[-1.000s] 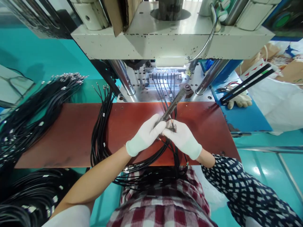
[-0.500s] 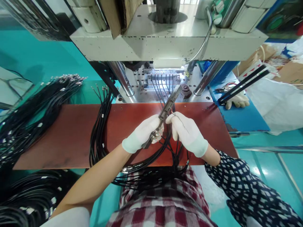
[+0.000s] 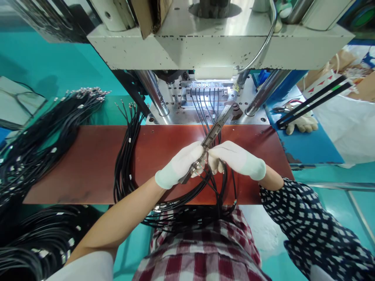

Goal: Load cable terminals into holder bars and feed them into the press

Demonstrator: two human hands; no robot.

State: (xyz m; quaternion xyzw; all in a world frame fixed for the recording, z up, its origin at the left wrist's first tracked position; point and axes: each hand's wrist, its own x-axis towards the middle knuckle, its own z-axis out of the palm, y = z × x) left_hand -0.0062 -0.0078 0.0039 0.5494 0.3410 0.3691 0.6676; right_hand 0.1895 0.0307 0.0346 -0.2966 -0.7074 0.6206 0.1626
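Gripping a slim grey metal bar (image 3: pixel 218 124) in the gloved left hand (image 3: pixel 181 167), fingers curling shut around its lower stretch, short tail end poking out below the palm towards the body. Slanting the bar's long axis from near-left to far-right, free length lying ahead and to the right of both hands, tip reaching past the far edge of the red-brown board (image 3: pixel 88 164) and over the mould plate (image 3: pixel 187 117) under the grey press (image 3: pixel 216 47). Meeting the bar from the right with the gloved right hand (image 3: pixel 238 160), fingertips (image 3: pixel 215 162) bunching narrowly just beyond the left hand's knuckles and touching the bar there; pinching something small against it or merely resting on it, impossible to tell. Holding the firmer claim with the left hand, then, wrapping the bar, against only fingertip contact from the right. Hovering both hands low over a loop of black cables (image 3: pixel 218 187) lying on the board and trailing off its near edge onto a checked lap, several strands running straight ahead, side by side, into the mould plate just left of the bar's tip. Leaving a larger cable bundle (image 3: pixel 43 132) fanning across the left end of the bench and a spare glove (image 3: pixel 303 124) lying on a blue surface at the right, both well apart from the hands.
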